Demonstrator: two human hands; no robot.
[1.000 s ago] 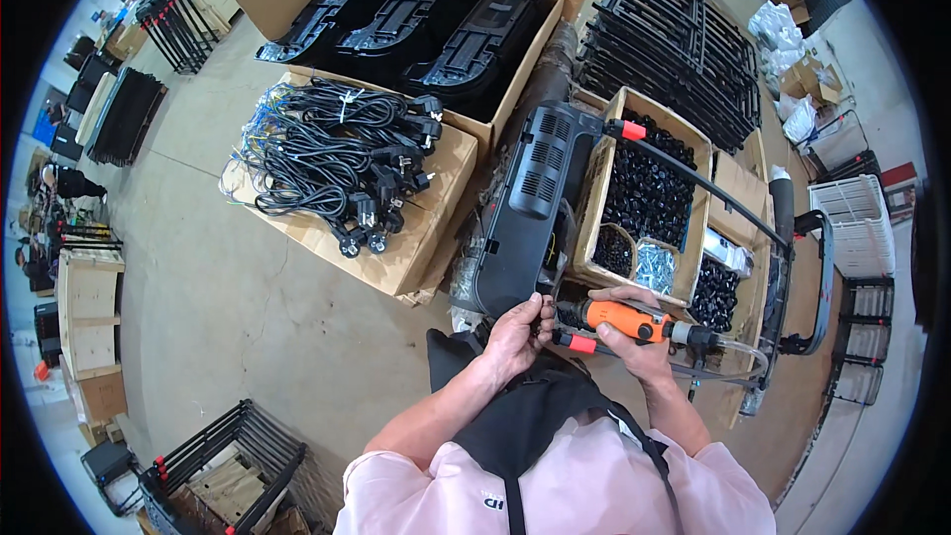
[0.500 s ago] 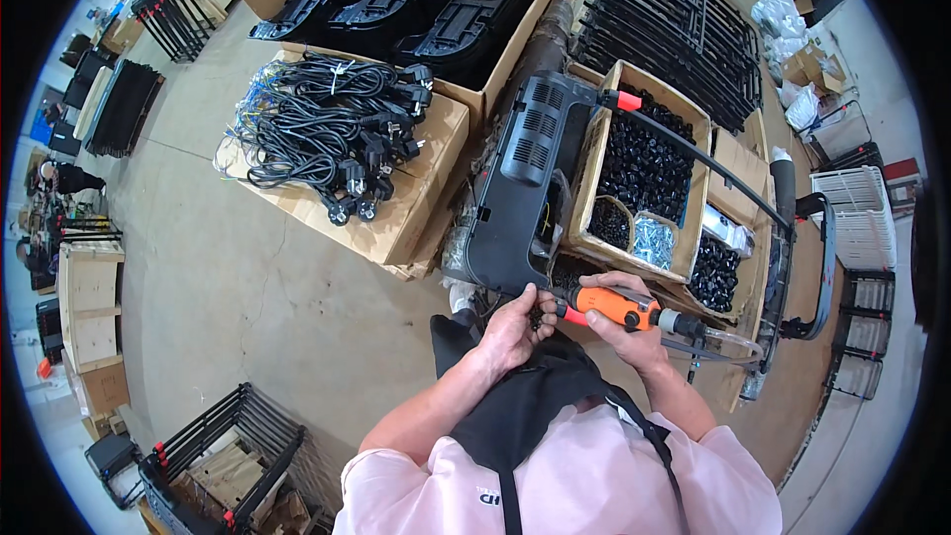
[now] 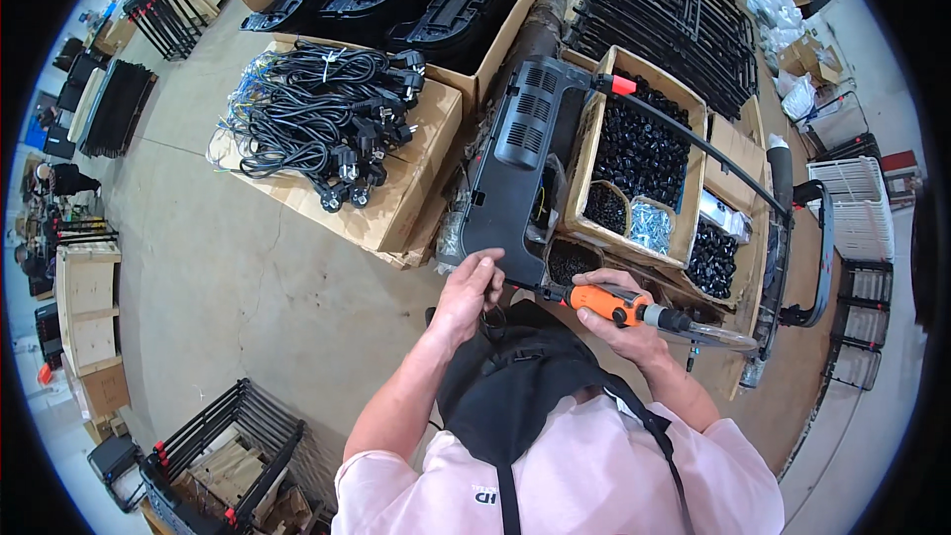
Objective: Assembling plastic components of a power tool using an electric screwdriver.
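A dark grey plastic cover (image 3: 502, 206) with vent slots, fixed to a black tubular frame, lies in front of me. My right hand (image 3: 634, 334) is wrapped round an orange air screwdriver (image 3: 594, 299), with a clear hose trailing right from its back end. The driver's nose points left, at the cover's near lower edge. My left hand (image 3: 464, 299) is beside the cover's near left corner, its fingers curled together; whatever they hold, if anything, is hidden.
A carton (image 3: 634, 253) of black plastic parts and silver screws stands to the right. Power cords (image 3: 327, 119) lie on a cardboard box (image 3: 411, 203) at left. Behind is a carton (image 3: 510, 40) of black covers. Black frames (image 3: 664, 25) are stacked at far right.
My left hand has moved left and up, away from the driver's nose to the cover's corner. The screwdriver, still in my right hand, has shifted slightly up and left.
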